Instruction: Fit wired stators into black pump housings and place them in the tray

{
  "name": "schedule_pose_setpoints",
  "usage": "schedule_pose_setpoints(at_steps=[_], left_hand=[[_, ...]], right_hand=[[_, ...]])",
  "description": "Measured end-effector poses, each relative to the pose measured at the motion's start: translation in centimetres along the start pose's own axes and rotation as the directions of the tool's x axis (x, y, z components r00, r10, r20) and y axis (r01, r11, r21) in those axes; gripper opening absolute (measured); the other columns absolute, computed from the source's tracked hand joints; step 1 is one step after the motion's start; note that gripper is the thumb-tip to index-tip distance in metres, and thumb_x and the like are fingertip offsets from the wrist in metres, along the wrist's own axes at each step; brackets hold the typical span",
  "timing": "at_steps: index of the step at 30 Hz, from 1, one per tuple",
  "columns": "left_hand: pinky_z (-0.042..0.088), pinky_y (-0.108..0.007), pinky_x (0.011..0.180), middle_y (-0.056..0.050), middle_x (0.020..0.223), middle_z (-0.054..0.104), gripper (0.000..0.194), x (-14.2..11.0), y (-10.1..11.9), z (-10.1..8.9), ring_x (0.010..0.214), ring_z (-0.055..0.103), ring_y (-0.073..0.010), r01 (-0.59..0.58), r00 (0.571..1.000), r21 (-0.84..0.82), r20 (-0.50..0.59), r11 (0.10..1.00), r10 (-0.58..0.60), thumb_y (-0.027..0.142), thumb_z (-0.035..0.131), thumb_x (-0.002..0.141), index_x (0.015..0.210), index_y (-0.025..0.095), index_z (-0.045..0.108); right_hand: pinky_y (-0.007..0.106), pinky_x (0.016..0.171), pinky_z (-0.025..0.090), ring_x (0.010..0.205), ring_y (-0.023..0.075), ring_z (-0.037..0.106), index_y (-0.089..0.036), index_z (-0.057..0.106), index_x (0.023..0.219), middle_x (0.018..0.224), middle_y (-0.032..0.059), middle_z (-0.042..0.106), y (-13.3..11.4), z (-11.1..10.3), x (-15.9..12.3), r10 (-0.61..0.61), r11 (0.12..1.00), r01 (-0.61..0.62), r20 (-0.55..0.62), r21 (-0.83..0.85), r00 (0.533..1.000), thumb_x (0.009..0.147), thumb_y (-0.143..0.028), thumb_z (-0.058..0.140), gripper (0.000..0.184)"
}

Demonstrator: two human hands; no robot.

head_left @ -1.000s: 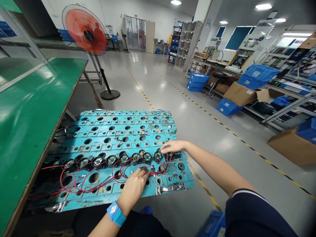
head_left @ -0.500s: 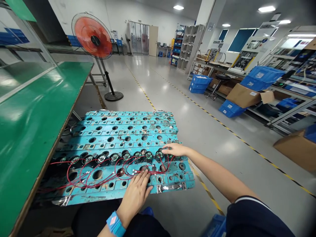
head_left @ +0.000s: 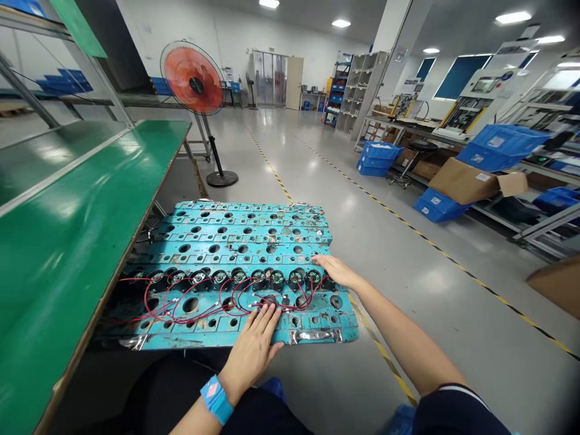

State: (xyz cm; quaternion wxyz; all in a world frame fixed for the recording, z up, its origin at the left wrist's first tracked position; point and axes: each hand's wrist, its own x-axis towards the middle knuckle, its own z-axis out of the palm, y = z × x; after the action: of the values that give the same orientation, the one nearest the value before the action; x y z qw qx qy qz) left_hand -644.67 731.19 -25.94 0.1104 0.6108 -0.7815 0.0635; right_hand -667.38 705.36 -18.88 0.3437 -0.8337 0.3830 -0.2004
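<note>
A worn blue fixture plate point(head_left: 244, 235) full of round holes rests on my lap. Across it runs a row of small round speakers point(head_left: 235, 277) with red wires point(head_left: 181, 305) looping toward the near edge. My left hand point(head_left: 256, 344), with a blue wrist strap, lies flat and open on the plate's near edge, fingertips at the wire ends. Beside the rightmost speaker, at the plate's right side, my right hand point(head_left: 333, 270) rests with its fingers stretched out.
A green workbench point(head_left: 67, 241) runs along the left. An orange standing fan point(head_left: 194, 78) stands behind the plate. Blue crates point(head_left: 378, 157) and cardboard boxes point(head_left: 462, 181) line the right side of the grey floor, along with racks and machines.
My left hand went from pinching at the wire ends to lying flat with fingers spread. My right hand shifted slightly toward the plate's right edge. The view has turned.
</note>
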Motion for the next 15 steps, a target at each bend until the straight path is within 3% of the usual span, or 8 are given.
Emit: schedule_pose_setpoints(at_steps=[3,6,8,11,13,15], left_hand=[[0.041,-0.049,0.116,-0.014,0.161,0.039,0.079,-0.1,0.3,-0.5,0.147,0.041,-0.0319,0.007,1.000,0.026,0.010,1.000,-0.007,0.040,0.064,0.092,0.158,0.016,0.028],[0.042,-0.049,0.116,-0.014,0.162,0.037,0.081,-0.5,0.7,-1.5,0.147,0.040,-0.0327,0.022,1.000,0.036,0.006,0.999,-0.022,0.037,0.068,0.089,0.158,0.016,0.030],[0.041,-0.050,0.116,-0.014,0.162,0.036,0.084,-1.3,0.8,-2.7,0.148,0.040,-0.0333,0.026,1.000,0.057,0.016,0.998,-0.027,0.033,0.072,0.085,0.157,0.016,0.032],[0.043,-0.051,0.114,-0.015,0.160,0.040,0.083,-4.1,0.6,-5.5,0.146,0.043,-0.0347,-0.005,0.998,0.118,0.065,0.993,-0.003,0.030,0.078,0.078,0.152,0.019,0.042],[0.046,-0.050,0.111,-0.013,0.156,0.047,0.075,-7.2,0.0,-7.8,0.141,0.049,-0.0342,-0.026,0.997,0.156,0.080,0.987,0.014,0.032,0.078,0.076,0.146,0.023,0.051],[0.048,-0.049,0.107,-0.010,0.151,0.054,0.066,-11.3,-0.9,-10.1,0.135,0.056,-0.0329,-0.007,0.999,0.201,0.050,0.980,-0.004,0.037,0.075,0.079,0.141,0.027,0.056]], right_hand=[[0.041,0.098,0.045,0.108,0.0254,0.063,-0.021,0.069,0.114,0.115,0.0105,0.071,-1.1,-1.0,-3.0,-0.024,1.000,0.023,-0.230,-0.010,0.973,0.101,-0.057,0.039,0.048],[0.034,0.083,0.046,0.087,0.0204,0.061,-0.020,0.067,0.097,0.092,0.0074,0.069,-3.3,0.1,-8.0,-0.083,0.997,0.076,-0.367,-0.034,0.927,0.102,-0.048,0.043,0.038],[0.029,0.071,0.044,0.072,0.0163,0.058,-0.021,0.065,0.079,0.075,0.0027,0.065,-5.3,2.8,-11.5,-0.169,0.986,0.163,-0.315,-0.045,0.934,0.101,-0.042,0.048,0.035],[0.026,0.060,0.040,0.061,0.0123,0.056,-0.021,0.062,0.069,0.063,-0.0018,0.061,-8.3,9.2,-15.9,-0.328,0.944,0.328,-0.106,-0.016,0.939,0.097,-0.035,0.055,0.033],[0.025,0.060,0.040,0.059,0.0114,0.056,-0.021,0.063,0.071,0.062,-0.0024,0.062,-10.0,13.2,-17.8,-0.444,0.894,0.440,0.037,0.083,0.895,0.098,-0.034,0.054,0.031],[0.027,0.065,0.044,0.063,0.0125,0.058,-0.021,0.065,0.078,0.068,-0.0019,0.066,-11.2,15.7,-18.6,-0.559,0.827,0.544,0.103,0.142,0.822,0.097,-0.036,0.056,0.025]])
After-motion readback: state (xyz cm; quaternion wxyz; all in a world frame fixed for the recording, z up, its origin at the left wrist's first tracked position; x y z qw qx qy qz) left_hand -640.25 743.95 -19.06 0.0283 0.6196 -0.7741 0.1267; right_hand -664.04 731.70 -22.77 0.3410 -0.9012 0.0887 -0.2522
